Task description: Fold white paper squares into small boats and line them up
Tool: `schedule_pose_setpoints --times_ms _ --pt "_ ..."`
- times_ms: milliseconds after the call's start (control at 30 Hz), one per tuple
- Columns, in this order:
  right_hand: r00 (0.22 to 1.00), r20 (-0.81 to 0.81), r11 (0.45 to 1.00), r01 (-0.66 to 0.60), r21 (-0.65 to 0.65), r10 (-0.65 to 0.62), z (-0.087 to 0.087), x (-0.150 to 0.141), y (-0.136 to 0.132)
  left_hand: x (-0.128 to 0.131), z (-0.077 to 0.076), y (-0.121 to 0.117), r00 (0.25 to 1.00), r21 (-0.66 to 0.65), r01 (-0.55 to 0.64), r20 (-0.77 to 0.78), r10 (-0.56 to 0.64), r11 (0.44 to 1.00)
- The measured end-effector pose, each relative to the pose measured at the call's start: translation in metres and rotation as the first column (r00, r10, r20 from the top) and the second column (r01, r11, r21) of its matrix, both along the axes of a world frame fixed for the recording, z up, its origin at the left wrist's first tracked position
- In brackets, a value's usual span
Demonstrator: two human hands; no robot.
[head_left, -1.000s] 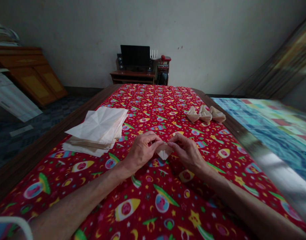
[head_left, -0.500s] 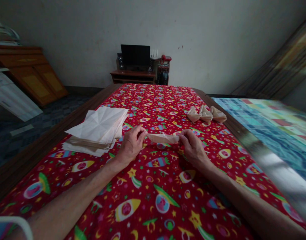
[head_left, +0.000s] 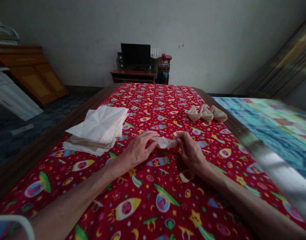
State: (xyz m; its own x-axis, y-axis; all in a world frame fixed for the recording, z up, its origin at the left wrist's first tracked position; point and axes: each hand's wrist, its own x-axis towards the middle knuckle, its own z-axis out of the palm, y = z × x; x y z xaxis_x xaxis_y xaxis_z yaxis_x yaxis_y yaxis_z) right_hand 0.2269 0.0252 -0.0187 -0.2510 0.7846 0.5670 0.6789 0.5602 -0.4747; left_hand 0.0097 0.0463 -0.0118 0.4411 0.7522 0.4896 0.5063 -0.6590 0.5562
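A small folded piece of pale paper (head_left: 165, 142) is held between my two hands, just above the red patterned cloth (head_left: 153, 186). My left hand (head_left: 140, 148) pinches its left end between thumb and fingers. At the right end, my right hand (head_left: 191, 150) grips it the same way. The fingers partly cover both ends. Left of my hands lies a stack of creased white paper sheets (head_left: 97, 125). Three folded paper shapes (head_left: 206, 114) sit side by side farther off on the right.
The cloth covers a long table with a dark wooden edge (head_left: 233, 131). A bed with a blue checked cover (head_left: 263, 133) adjoins on the right. By the far wall stands a black monitor (head_left: 135, 54) on a desk. A wooden cabinet (head_left: 30, 73) is at left.
My left hand has moved right, closer to my right hand. The folded paper between them now shows shorter and more bent. The stack and the folded shapes have stayed put.
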Motion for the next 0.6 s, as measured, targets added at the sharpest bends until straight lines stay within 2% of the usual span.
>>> schedule_pose_setpoints --times_ms 67,133,200,400,600 --pt "0.999 0.019 1.0 -0.028 0.01 0.028 0.0 -0.001 -0.002 0.0 0.001 0.0 0.999 -0.166 0.029 0.04 -0.022 0.986" --pt "0.998 0.033 0.998 -0.051 0.023 0.05 0.0 -0.001 -0.002 -0.001 0.002 0.001 0.993 -0.345 0.063 0.114 -0.025 0.936" --pt "0.996 0.05 0.996 -0.074 0.045 0.071 0.0 -0.001 -0.003 -0.001 0.003 0.001 0.984 -0.426 0.078 0.179 -0.001 0.901" --pt "0.987 0.052 0.986 -0.157 0.047 0.155 -0.004 -0.001 -0.005 0.004 0.006 -0.004 0.991 -0.418 0.007 0.125 0.05 0.909" --pt "0.996 -0.001 0.994 -0.093 -0.063 0.093 0.006 -0.007 -0.014 0.005 0.008 -0.006 0.982 -0.437 -0.016 0.161 0.096 0.899"
